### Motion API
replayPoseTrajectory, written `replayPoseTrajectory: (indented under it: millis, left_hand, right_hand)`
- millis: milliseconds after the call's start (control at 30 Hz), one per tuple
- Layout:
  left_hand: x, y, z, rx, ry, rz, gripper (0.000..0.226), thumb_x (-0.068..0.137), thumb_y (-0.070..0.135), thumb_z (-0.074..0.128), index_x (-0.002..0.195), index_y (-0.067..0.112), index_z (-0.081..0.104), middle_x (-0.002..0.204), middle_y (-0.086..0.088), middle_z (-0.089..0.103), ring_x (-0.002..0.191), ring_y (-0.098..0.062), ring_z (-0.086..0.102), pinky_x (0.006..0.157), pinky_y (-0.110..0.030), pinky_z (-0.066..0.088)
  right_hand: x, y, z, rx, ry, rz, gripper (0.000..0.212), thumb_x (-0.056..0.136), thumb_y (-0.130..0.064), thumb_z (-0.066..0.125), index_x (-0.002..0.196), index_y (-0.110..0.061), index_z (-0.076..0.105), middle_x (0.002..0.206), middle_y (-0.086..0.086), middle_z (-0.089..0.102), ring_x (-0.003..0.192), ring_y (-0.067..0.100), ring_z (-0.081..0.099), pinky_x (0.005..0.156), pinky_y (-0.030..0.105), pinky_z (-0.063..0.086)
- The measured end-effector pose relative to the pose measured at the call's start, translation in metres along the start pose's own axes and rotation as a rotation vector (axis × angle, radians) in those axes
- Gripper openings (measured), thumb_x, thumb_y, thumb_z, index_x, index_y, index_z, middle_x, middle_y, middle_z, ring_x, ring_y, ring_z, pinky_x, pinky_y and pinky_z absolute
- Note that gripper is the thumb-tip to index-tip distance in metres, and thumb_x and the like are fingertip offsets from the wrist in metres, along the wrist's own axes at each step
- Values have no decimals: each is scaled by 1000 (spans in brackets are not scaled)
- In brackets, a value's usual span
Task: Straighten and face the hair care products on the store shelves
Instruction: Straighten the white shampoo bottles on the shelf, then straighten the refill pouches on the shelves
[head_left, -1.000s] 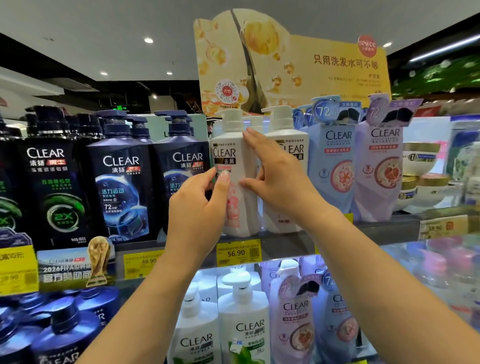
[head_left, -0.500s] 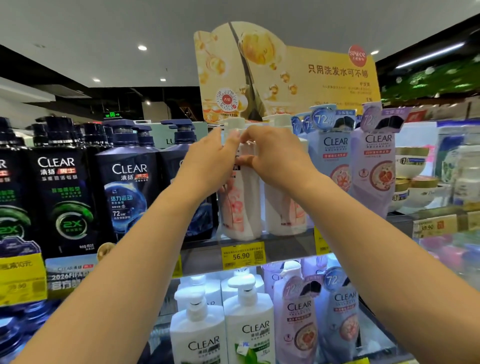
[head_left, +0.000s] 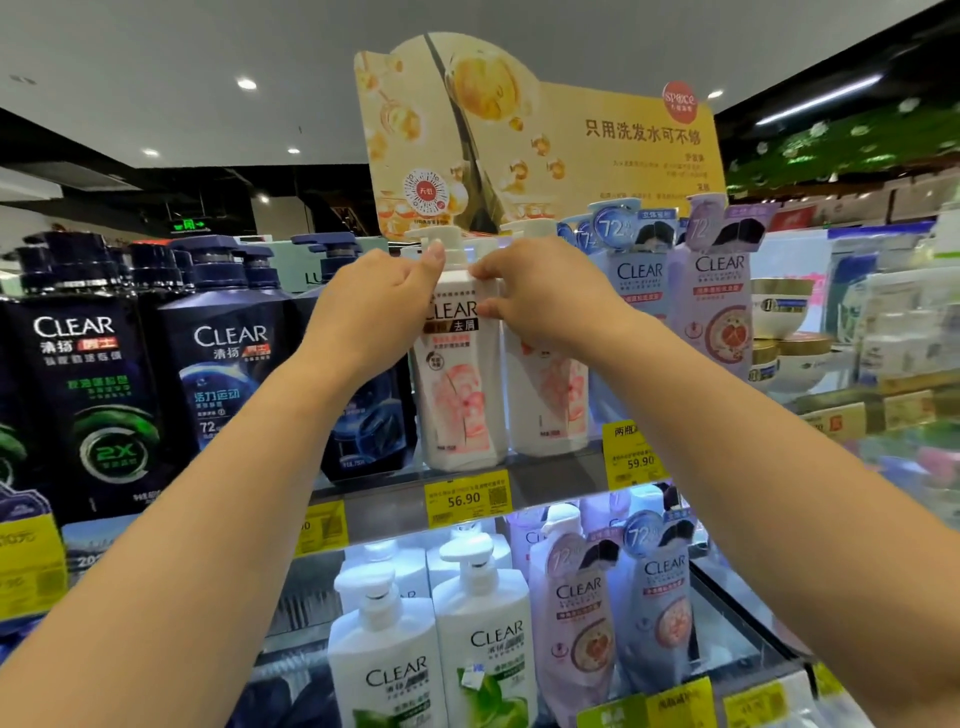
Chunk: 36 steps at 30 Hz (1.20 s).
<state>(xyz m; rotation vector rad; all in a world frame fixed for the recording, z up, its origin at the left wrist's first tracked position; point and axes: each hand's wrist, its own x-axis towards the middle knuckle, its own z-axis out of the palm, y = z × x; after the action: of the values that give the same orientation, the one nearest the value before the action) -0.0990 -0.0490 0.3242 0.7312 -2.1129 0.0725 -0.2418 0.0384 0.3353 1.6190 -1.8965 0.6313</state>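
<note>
A person reaches up with both arms to the top shelf (head_left: 395, 506). Both hands are on one white CLEAR pump bottle (head_left: 460, 384) with pink flowers on its front. It stands upright at the front edge of that shelf, right above the yellow 56.90 price tag (head_left: 466, 499). The left hand (head_left: 371, 306) holds the bottle's left shoulder, fingers curled round it, with the thumb tip up by the pump neck. The right hand (head_left: 540, 296) holds the right shoulder, its fingers bent and pinching the top corner of the bottle. The label faces out, though the hands cover part of it.

A second white pump bottle (head_left: 548, 400) stands just beside it on the right, touching or nearly so. Dark blue CLEAR bottles (head_left: 228, 374) stand to the left. Pale blue and purple refill pouches (head_left: 719, 312) stand to the right. A big yellow cardboard sign (head_left: 545, 140) rises behind the row. On the shelf below stand more white pump bottles (head_left: 480, 639).
</note>
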Motion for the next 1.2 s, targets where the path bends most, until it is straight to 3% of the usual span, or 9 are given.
replayPoseTrajectory:
  millis: [333,467,567,633,700,867,933,1033,1200]
  left_hand:
    - [-23,-6,-4,-115,20,79,59,103,52,25,56,20,41,69,-4,49,65,-24,55,62,-35,34]
    - [-63,1,1,-215,125,93,41,103,46,36,105,22,69,110,-2,64,102,-19,58,83,-31,41]
    - [-112,15,18,-445,76,62,32,97,47,48,105,25,70,97,11,69,80,-8,65,77,-34,53]
    - [-146,23,39,-524,-74,15,21,93,49,56,97,34,70,86,22,69,65,-1,64,68,-30,53]
    - [-175,30,64,-544,-173,-38,18,89,49,60,97,36,71,83,24,67,63,-2,62,64,-26,47]
    - [-222,54,121,-544,-293,-229,17,89,40,66,100,30,71,68,20,55,64,4,53,61,-14,37]
    - [-233,69,137,-544,-344,-225,22,89,41,65,107,29,70,84,20,63,74,10,56,66,-9,40]
    - [-237,91,162,-517,-387,-222,40,90,45,62,126,29,62,109,15,65,86,5,60,80,-24,51]
    - [-229,125,208,-478,-450,-318,75,90,52,59,153,26,28,147,2,46,78,13,60,72,-20,48]
  right_hand:
    - [-33,1,6,212,43,68,49,96,-24,65,143,-25,53,141,1,61,118,23,63,95,31,46]
    - [-88,6,3,460,100,157,45,93,-25,68,137,-25,59,137,-6,63,92,10,73,92,21,52]
    - [-152,12,6,722,92,324,35,91,-22,72,126,-26,67,109,-8,73,57,7,70,73,24,61]
    - [-195,19,11,864,92,487,30,91,-17,72,120,-25,69,93,-4,76,55,9,69,65,26,62]
    - [-232,30,19,952,90,634,26,91,-13,71,115,-20,72,102,-4,75,55,6,66,59,20,58]
    - [-280,74,45,985,43,869,18,91,-10,70,109,-14,72,96,4,73,63,18,67,58,25,57]
    - [-286,95,61,956,20,897,22,90,-13,72,112,-13,71,96,4,73,76,21,70,68,32,60]
    - [-283,124,92,951,-44,884,29,87,-18,76,115,-18,70,104,3,73,88,15,68,73,28,55]
    - [-266,164,146,908,-253,735,63,84,-29,79,141,-25,51,130,-1,59,117,14,59,98,34,50]
